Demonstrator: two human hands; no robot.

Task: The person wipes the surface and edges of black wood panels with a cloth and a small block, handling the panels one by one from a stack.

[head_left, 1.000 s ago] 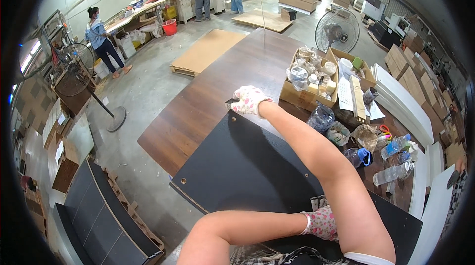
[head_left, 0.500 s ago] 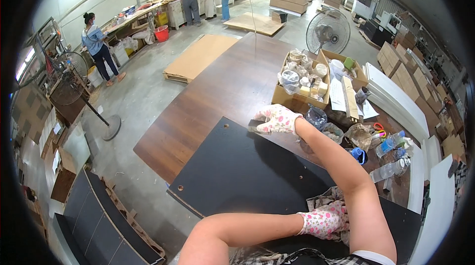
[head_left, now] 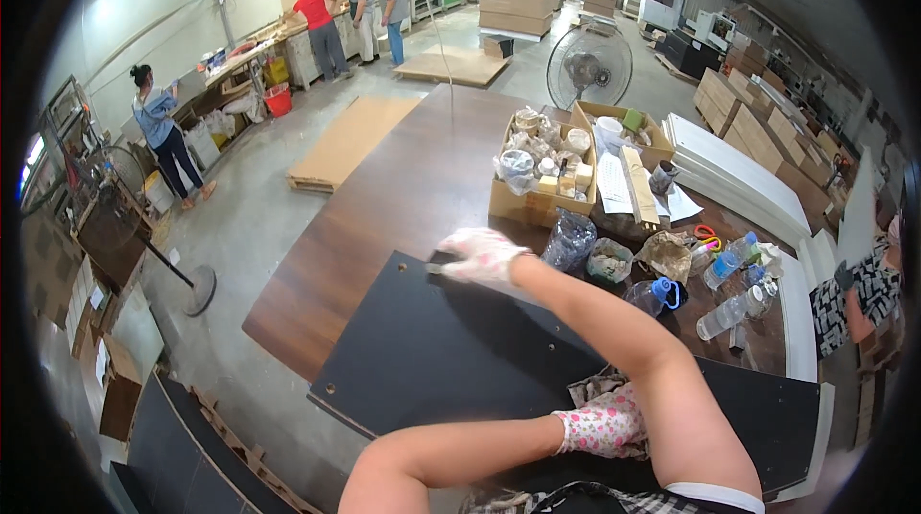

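A black panel [head_left: 460,351] with small drilled holes lies across the brown wooden tabletop [head_left: 365,198]. My right hand [head_left: 483,255], in a white glove with a pink pattern, reaches to the panel's far edge. It is closed round a small dark block [head_left: 436,263], which rests at that edge near the far corner. Closer to me, my left hand [head_left: 606,421], in a matching flowered glove, is on the panel, closed on a bunched checked cloth [head_left: 597,385]. My right forearm partly covers its fingers.
Beyond my right arm stand a carton of jars [head_left: 542,174], plastic bags [head_left: 571,239], bottles [head_left: 724,269] and red-handled scissors [head_left: 705,234]. White boards [head_left: 734,174] are stacked at the right, where another person's patterned sleeve [head_left: 873,289] shows. A large fan [head_left: 587,68] stands behind the table.
My right hand has slid left along the panel's far edge with the block, toward the corner. My left hand stays with the cloth. The view has shifted, and a person has appeared at the right.
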